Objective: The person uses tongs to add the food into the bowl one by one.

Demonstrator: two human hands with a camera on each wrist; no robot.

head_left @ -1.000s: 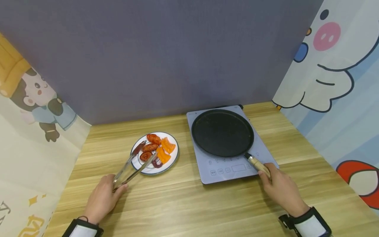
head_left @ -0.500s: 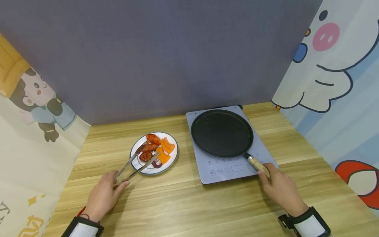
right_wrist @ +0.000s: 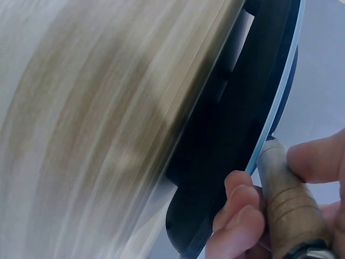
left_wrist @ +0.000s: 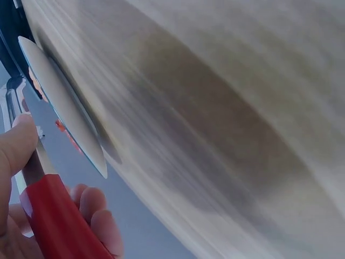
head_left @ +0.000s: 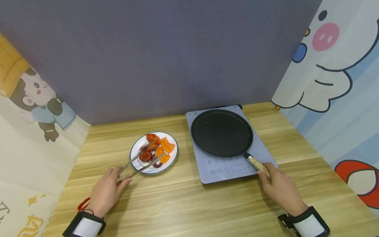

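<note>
My left hand (head_left: 103,192) grips metal tongs (head_left: 148,165); a red handle end (left_wrist: 60,218) shows in the left wrist view. The tongs' spread arms reach over a white plate (head_left: 138,143) with a blue rim. On it lie orange slices (head_left: 167,145), reddish-brown wing-like pieces (head_left: 151,137), a round brown piece (head_left: 145,156) and a dark purplish curl (head_left: 157,165). One tong tip overlaps a brown piece, the other an orange slice. My right hand (head_left: 282,189) holds the wooden handle (head_left: 257,164) of a flat black pan (head_left: 222,133).
Under the pan is a pale induction cooktop (head_left: 216,177) with a touch panel along its front. Both stand on a wood-grain table (head_left: 183,204). A grey panel (head_left: 177,59) rises behind, and cartoon-printed sheets (head_left: 334,82) flank the table.
My left hand has moved slightly forward and right. The tong tips have shifted right across the food, and more of the red end shows. The right hand and pan stay put.
</note>
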